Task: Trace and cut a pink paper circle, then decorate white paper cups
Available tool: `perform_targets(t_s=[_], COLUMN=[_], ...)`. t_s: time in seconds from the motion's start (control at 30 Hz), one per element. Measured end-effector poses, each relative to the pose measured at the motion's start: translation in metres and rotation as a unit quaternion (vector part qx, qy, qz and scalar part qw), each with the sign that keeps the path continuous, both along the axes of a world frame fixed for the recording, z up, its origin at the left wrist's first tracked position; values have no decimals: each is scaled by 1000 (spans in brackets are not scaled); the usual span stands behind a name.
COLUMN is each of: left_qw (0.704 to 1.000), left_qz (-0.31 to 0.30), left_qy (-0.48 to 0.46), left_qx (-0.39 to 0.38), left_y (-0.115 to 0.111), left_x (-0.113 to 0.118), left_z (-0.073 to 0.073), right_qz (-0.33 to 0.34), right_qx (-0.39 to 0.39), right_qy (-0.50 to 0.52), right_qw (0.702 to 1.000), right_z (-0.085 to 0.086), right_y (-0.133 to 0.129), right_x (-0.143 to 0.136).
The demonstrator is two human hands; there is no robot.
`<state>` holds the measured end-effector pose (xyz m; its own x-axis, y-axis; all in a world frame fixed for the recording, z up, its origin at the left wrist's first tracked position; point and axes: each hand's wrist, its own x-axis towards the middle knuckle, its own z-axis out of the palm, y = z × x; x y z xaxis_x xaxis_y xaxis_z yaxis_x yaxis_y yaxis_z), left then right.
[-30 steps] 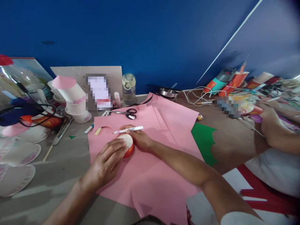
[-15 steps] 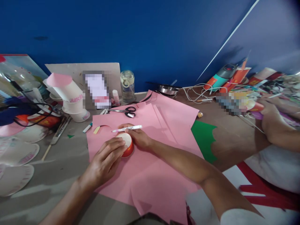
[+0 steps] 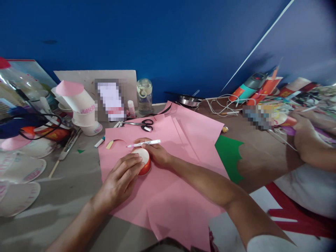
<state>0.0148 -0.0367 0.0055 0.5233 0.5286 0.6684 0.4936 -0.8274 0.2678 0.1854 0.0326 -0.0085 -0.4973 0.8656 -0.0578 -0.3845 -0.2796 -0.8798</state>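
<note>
A red paper cup with a white base (image 3: 147, 163) stands upside down on a large sheet of pink paper (image 3: 178, 190). My left hand (image 3: 122, 176) lies over the cup's near left side, its fingers pressed onto the base. Behind the cup, my right hand (image 3: 159, 153) grips a white marker (image 3: 151, 142) with a pink tip pointing left. Those right fingertips are partly hidden behind the marker and the cup. Black-handled scissors (image 3: 147, 124) rest at the paper's far edge, above a small yellowish strip (image 3: 109, 144).
A phone (image 3: 111, 101) leans against a board, beside a clear bottle (image 3: 144, 96). Stacked paper cups (image 3: 85, 120) and a craft knife (image 3: 68, 148) are at left. Green paper (image 3: 229, 157) lies right. Another person's arm (image 3: 311, 143) reaches in among clutter at far right.
The whole view has shifted slightly, so things sit a little further right. Both hands keep nearly the same pose on the cup and marker.
</note>
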Motion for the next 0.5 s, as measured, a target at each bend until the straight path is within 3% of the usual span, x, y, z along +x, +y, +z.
perform_targets(t_s=[0.17,0.3,0.5], left_qw=[996,980,961], left_qz=[64,164,214], left_qy=[47,80,145], left_qx=[47,73,94], left_y=[-6,-16,-27], left_x=[9,21,29], left_z=[5,11,13], right_qz=[-9,-84,-73], right_qx=[-21,-14,-38], right_qy=[39,23,-2], right_qw=[999,996,997], right_z=[-2,-6,-3], right_y=[1,4,5], right_x=[2,6,7])
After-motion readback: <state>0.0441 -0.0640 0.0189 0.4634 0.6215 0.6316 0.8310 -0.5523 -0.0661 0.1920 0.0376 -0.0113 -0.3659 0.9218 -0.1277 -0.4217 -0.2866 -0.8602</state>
